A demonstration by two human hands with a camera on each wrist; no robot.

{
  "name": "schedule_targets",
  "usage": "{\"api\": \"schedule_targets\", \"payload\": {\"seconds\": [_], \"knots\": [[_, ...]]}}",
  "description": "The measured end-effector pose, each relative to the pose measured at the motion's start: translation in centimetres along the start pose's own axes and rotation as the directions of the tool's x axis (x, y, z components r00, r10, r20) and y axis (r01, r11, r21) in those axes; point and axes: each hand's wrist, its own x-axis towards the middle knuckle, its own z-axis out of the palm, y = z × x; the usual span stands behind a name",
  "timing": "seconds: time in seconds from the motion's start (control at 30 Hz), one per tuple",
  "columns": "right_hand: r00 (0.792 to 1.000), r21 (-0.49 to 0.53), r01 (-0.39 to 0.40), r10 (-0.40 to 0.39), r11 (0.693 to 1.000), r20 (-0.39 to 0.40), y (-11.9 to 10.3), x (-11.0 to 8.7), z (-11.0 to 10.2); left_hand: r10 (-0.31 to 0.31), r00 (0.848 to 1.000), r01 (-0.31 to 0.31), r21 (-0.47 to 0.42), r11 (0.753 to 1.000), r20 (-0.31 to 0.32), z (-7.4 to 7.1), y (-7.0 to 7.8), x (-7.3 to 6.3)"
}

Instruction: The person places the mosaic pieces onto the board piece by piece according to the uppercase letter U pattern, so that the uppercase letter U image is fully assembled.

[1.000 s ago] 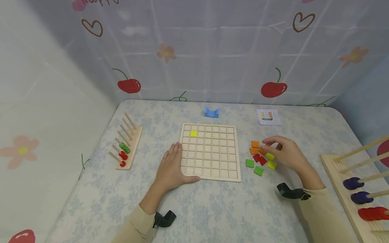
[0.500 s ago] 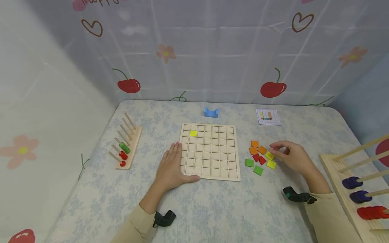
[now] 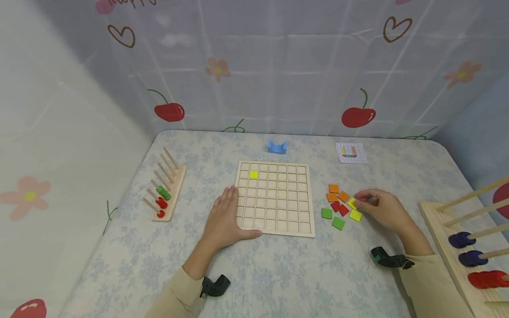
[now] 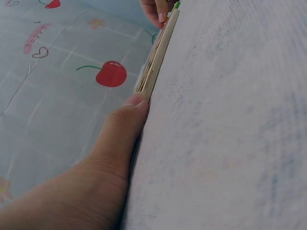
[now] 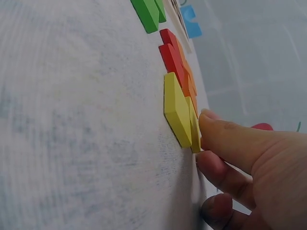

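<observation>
A wooden grid board [image 3: 274, 199] lies mid-table with one yellow tile [image 3: 253, 175] in its second row. My left hand [image 3: 226, 218] lies flat on the table, fingers straight, against the board's left edge [image 4: 157, 55]. Right of the board sits a loose cluster of orange [image 3: 333, 189], red [image 3: 336, 206], green [image 3: 327, 213] and yellow tiles. My right hand [image 3: 359, 201] has its curled fingertips pinching the right edge of the upper yellow tile [image 3: 351, 203], which still lies on the table beside another yellow tile [image 3: 355, 215]. In the right wrist view, a fingertip [image 5: 211, 120] touches that tile [image 5: 194, 128].
A blue arch block [image 3: 276, 147] and a pattern card [image 3: 351, 153] lie behind the board. A small peg rack [image 3: 172, 194] with green and red beads stands at the left. A larger rack [image 3: 441, 238] with purple and red beads stands at the right. Curtain walls enclose the table.
My right hand has drawn back from over the orange tiles to the right, and its fingertips have settled on the upper yellow tile. The left hand and board have not moved.
</observation>
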Motion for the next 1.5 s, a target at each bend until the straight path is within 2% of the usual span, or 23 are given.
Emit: {"api": "schedule_targets", "payload": {"seconds": [0.3,0.5,1.17,1.3,1.5], "knots": [[1.0,-0.025,0.019,-0.019,1.0,-0.015,-0.2,0.4,0.3,-0.005,1.0,0.005,-0.003,1.0,-0.003,0.1,0.0,0.0],[1.0,-0.055,0.012,-0.012,0.998,0.005,-0.1,0.3,0.2,0.013,0.999,-0.013,-0.018,1.0,-0.032,0.2,0.1,-0.1],[1.0,-0.008,0.008,-0.008,1.0,0.012,-0.2,0.5,-0.4,0.005,1.0,-0.005,-0.013,1.0,-0.028,0.0,0.0,0.0],[1.0,0.031,0.017,-0.017,0.999,0.005,-1.0,1.2,-0.5,0.007,1.0,-0.008,-0.014,1.0,-0.03,0.0,0.0,0.0],[0.999,0.129,0.015,-0.02,0.992,0.038,-4.0,2.7,0.2,0.007,1.0,-0.008,-0.016,1.0,-0.029,0.1,0.0,-0.1]]}}
